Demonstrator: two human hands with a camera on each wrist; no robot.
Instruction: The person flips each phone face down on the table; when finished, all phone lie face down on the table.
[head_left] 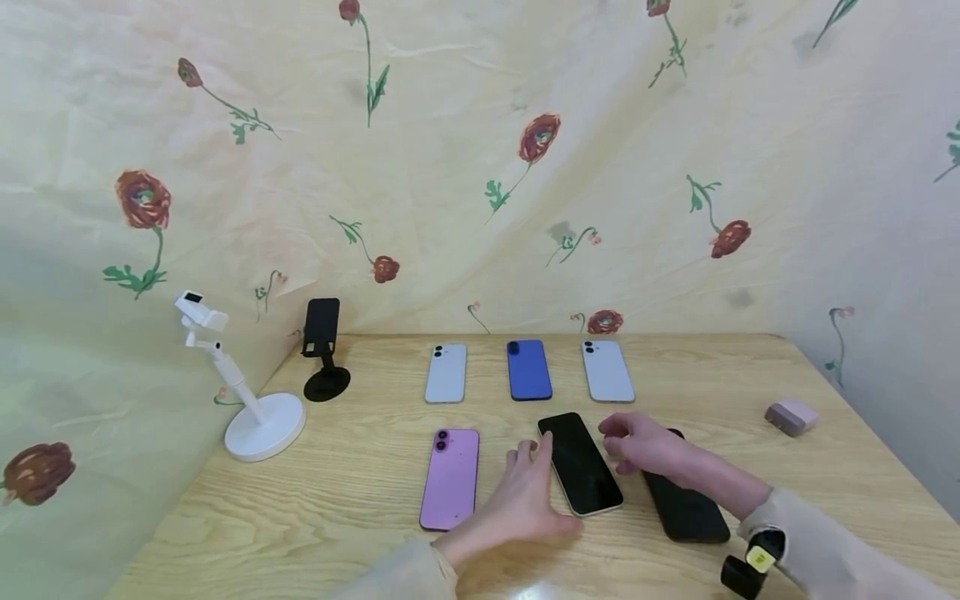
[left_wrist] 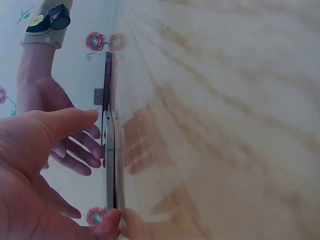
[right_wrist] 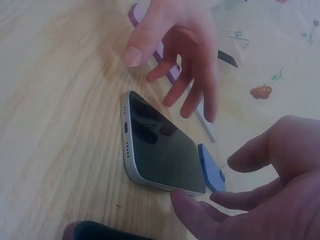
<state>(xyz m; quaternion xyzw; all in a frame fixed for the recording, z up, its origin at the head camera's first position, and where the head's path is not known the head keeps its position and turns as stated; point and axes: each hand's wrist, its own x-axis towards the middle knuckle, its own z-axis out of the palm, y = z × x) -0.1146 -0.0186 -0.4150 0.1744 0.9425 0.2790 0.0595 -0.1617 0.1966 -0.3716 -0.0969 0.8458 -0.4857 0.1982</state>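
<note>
A silver-edged phone [head_left: 580, 462] lies screen up on the wooden table [head_left: 345, 500], between my two hands. My left hand [head_left: 540, 492] lies at its left edge with the fingers spread and straight. My right hand [head_left: 618, 448] hovers at its right edge, fingers loosely bent, holding nothing. In the right wrist view the left hand [right_wrist: 175, 60] hangs over the far side of the phone [right_wrist: 160, 145] while the right hand's fingers [right_wrist: 200, 212] are close to its near corner. Whether either hand touches it is unclear. The left wrist view sees the phone [left_wrist: 111, 160] edge-on.
A purple phone [head_left: 450, 477] lies left of my hands, and a black phone [head_left: 684, 500] is partly under my right forearm. Three phones, pale blue [head_left: 446, 372], blue [head_left: 528, 369] and white [head_left: 607, 371], form a back row. Left stand a white stand [head_left: 255, 400] and a black stand [head_left: 324, 350]. A pink box [head_left: 791, 415] sits right.
</note>
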